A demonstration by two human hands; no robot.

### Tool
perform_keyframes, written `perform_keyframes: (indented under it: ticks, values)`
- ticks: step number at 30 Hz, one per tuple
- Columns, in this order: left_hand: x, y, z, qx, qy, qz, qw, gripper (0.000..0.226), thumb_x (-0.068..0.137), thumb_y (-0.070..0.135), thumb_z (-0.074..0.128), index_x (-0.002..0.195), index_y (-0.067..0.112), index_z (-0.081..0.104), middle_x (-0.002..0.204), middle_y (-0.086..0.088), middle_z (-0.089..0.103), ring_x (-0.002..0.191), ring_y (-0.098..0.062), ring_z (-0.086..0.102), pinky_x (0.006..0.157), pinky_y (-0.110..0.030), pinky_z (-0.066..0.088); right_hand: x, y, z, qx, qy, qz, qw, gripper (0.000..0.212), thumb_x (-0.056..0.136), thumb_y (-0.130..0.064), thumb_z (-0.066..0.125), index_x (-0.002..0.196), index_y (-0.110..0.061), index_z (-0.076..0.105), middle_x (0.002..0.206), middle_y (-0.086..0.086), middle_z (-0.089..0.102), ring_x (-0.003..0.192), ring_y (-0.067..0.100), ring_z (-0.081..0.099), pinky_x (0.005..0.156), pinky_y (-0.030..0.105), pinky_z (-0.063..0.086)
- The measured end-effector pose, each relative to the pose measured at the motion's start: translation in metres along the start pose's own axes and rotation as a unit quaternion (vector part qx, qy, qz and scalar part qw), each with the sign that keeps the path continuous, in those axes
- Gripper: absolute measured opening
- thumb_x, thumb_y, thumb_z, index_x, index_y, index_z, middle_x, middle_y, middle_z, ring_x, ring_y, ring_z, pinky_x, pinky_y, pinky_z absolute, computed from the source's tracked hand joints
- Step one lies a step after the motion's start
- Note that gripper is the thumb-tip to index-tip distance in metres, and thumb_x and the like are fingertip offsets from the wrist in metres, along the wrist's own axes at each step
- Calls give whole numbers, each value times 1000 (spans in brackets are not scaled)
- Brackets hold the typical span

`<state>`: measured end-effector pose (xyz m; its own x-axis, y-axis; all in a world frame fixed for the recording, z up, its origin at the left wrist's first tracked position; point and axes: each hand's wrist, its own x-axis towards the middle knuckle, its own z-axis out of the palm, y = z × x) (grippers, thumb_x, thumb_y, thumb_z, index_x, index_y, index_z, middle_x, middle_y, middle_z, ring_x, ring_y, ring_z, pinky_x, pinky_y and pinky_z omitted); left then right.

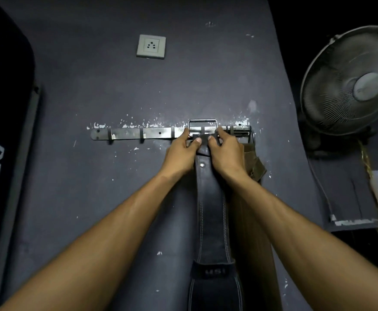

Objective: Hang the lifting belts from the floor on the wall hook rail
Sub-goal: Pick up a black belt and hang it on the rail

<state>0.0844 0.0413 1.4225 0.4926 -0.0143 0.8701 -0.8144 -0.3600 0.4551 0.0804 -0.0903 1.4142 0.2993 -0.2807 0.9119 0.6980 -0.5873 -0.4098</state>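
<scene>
Head camera is looking at a dark wall where a metal hook rail (138, 133) is mounted. Both hands are pinching the top of a black lifting belt (210, 209), just under its steel buckle (202, 126): the left hand (181, 153) and right hand (225, 153) are curling thumbs and fingers round the strap. The buckle is sitting over a hook on the rail. A brown belt (254, 162) is hanging just beside it. Likely risk: if the buckle is only resting on the hook tip, letting go could drop the belt.
</scene>
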Motion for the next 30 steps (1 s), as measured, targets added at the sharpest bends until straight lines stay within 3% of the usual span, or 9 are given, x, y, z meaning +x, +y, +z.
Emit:
perform_keyframes:
  ticks: [2,4,7,12,16,20,23,26,30]
  values:
    - [9,-8,1,-16,-4,3,1000,27,104,24,57,131,24,59,90,-9,63,77,-28,62,63,-42,60,7,3,6,-41,-34,-1,999,46,106,-29,52,150,-15,55,126,18,74,119,39,67,88,33,49]
    - [0,-22,7,-45,1,5,999,33,104,21,57,137,24,58,98,-8,70,86,-26,67,78,-52,62,-5,11,8,-61,-54,-12,997,50,108,-31,49,156,-17,46,120,20,74,115,39,66,82,32,45]
    - [-36,-48,17,-125,22,8,992,48,105,21,56,151,28,47,135,-6,71,122,-24,69,105,-53,54,-44,32,7,18,-36,-44,998,44,108,-35,51,150,-22,54,125,2,76,115,20,65,85,16,40]
    - [-81,-66,41,-96,56,-1,994,36,107,30,51,141,20,53,129,-9,72,119,-30,68,104,-48,53,-102,62,18,132,-6,-6,991,31,108,-36,53,136,-25,58,116,-24,70,100,-19,62,86,10,48]
    - [-110,-74,62,19,100,-13,995,37,107,43,43,97,9,56,99,-20,71,95,-44,65,79,-49,52,-112,75,26,93,15,0,996,23,110,-32,49,90,-23,57,78,-13,65,70,-9,60,62,20,41]
    - [-111,-69,62,23,112,-31,993,40,108,42,43,86,10,52,90,-21,71,87,-45,64,74,-48,51,-111,66,22,63,9,29,998,34,110,-34,48,77,-24,49,69,-11,58,61,-9,56,55,17,34]
    - [-123,-68,57,-18,79,-21,996,44,107,42,40,96,7,65,98,-16,76,96,-38,69,83,-45,54,-130,61,9,116,-44,52,991,29,109,-40,48,99,-21,67,89,-10,72,83,-10,65,75,16,50]
    - [-166,-89,53,-24,-45,-67,996,49,106,48,40,116,9,69,116,-11,76,114,-28,70,102,-47,53,-175,81,-17,130,-177,97,971,44,107,-53,47,120,-19,72,114,-3,78,111,8,72,101,35,56]
    - [-221,-112,58,-42,-53,-109,992,44,110,38,43,98,5,69,98,-12,76,94,-19,69,94,-46,55,-230,105,-31,117,-218,115,962,47,109,-41,46,104,-2,72,101,19,77,101,32,73,95,54,54]
